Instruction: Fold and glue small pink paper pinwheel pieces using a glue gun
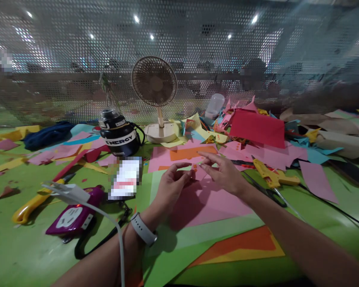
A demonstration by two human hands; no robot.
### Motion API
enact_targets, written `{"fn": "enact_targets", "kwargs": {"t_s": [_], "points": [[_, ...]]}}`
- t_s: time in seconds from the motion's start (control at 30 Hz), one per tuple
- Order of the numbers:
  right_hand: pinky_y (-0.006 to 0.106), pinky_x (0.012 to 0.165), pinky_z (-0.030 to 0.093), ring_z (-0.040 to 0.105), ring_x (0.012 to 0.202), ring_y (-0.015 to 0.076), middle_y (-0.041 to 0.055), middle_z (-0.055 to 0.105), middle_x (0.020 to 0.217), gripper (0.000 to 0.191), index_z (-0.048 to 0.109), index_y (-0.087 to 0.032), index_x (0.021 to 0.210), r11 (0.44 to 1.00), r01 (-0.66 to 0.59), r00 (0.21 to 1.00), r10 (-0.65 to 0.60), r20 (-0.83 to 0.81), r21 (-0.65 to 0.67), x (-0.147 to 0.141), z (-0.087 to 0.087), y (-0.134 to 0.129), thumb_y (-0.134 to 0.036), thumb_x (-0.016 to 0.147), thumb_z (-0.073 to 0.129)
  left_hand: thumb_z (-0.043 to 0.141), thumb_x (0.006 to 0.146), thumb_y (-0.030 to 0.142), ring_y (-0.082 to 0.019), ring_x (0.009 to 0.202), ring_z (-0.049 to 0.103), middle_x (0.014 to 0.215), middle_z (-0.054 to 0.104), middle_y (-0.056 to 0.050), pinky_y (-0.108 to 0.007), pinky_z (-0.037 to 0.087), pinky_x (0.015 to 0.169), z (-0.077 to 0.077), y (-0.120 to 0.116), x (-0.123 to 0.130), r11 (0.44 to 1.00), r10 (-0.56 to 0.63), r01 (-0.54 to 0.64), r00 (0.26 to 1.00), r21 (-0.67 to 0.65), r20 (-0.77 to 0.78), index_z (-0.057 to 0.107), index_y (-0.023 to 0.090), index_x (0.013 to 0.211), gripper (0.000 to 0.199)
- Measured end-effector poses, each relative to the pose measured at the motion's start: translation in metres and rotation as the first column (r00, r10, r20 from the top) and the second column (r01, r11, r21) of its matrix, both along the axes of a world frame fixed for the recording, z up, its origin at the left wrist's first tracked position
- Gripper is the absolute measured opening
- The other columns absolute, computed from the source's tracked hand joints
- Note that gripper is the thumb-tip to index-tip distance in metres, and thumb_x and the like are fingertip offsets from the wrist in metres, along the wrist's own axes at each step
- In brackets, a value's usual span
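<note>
My left hand [172, 185], with a pale watch band at the wrist, has its fingers closed on a small piece of pink paper [200, 172] that bears small orange marks. Just right of it, my right hand [223, 171] has thumb and forefinger pinched together near that piece; whatever sits between the fingertips is too small to name. Beneath both hands are a larger pink sheet [209, 203] and light green sheets [236, 226]. An orange strip [188, 153] lies just beyond the fingers.
A yellow glue gun [267, 173] and dark scissors [265, 191] lie at right. At left are a lit phone [125, 179], a purple power strip [74, 217] and a yellow cutter [32, 205]. Behind stand a black jug [119, 137], a fan [155, 81] and paper scraps [257, 127].
</note>
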State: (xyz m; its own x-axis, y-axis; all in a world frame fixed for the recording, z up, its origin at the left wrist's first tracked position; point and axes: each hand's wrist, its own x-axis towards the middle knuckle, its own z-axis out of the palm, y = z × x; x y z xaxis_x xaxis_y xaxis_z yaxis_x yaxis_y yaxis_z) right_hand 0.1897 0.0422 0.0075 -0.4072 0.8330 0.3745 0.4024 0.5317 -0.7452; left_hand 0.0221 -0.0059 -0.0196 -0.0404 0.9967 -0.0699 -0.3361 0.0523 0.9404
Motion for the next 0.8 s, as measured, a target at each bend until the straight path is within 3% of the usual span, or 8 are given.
{"fn": "enact_targets", "kwargs": {"t_s": [0.27,0.8], "points": [[0.035,0.082,0.05,0.063,0.083,0.0181,0.0049,0.07,0.087,0.042,0.06,-0.017,0.126,1.0,-0.009,1.0,0.008,0.021,0.029,-0.0011,0.0009,-0.0028,-0.023,0.085,0.053,0.078,0.069,0.031,-0.013,0.066,0.065,0.071,0.07,-0.001,-0.029,0.052,0.072,0.0018,0.0,0.0003,1.0,0.005,-0.005,1.0,0.006,0.006,0.063,0.018,0.093,0.031],[0.031,0.077,0.052,0.063,0.081,0.0169,0.0047,0.069,0.085,0.041,0.061,-0.015,0.124,1.0,-0.005,1.0,0.005,-0.015,0.031,-0.001,-0.0012,-0.0014,-0.024,0.085,0.055,0.079,0.068,0.033,-0.012,0.067,0.064,0.074,0.069,0.0,-0.029,0.053,0.074,-0.0009,0.0002,-0.0005,1.0,0.007,-0.007,0.999,0.0,0.049,0.064,0.017,0.093,0.033]]}}
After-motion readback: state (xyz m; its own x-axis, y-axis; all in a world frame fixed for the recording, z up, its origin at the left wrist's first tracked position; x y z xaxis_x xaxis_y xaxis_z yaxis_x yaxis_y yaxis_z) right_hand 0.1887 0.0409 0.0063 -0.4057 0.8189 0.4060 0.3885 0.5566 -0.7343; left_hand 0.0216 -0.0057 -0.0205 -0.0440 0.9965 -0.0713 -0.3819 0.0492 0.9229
